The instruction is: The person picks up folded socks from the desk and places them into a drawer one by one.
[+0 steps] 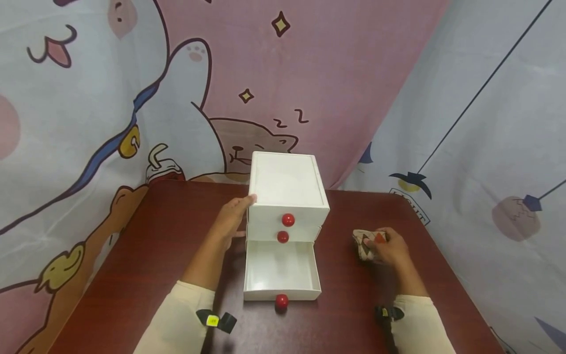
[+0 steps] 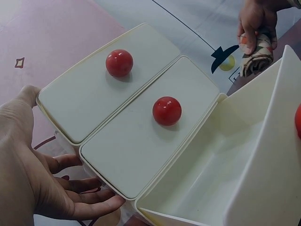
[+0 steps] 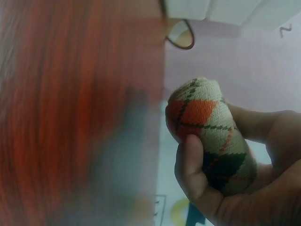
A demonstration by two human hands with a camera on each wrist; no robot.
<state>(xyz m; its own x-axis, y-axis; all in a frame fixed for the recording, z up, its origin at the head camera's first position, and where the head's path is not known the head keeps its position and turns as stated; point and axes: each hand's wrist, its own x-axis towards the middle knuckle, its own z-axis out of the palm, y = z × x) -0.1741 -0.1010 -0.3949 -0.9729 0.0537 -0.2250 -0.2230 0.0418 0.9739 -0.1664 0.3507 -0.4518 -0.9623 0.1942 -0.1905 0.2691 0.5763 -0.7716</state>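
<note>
A white drawer unit [image 1: 287,179] with red round knobs stands on the table. Its bottom drawer [image 1: 280,268] is pulled out, with nothing inside; the two drawers above are closed. My left hand [image 1: 231,216] rests on the unit's left side, thumb at the top edge and fingers spread loosely along the side, as the left wrist view [image 2: 42,160] shows. To the right of the unit, my right hand [image 1: 393,248] holds a rolled-up argyle sock [image 3: 211,136] in beige, orange and dark green, between thumb and fingers, above the table.
The dark reddish-brown table [image 1: 146,255] reaches back to a cartoon-printed cloth [image 1: 336,64]. Another printed cloth [image 1: 486,123] hangs along the right side. The pulled-out drawer's front knob [image 1: 281,301] juts toward me.
</note>
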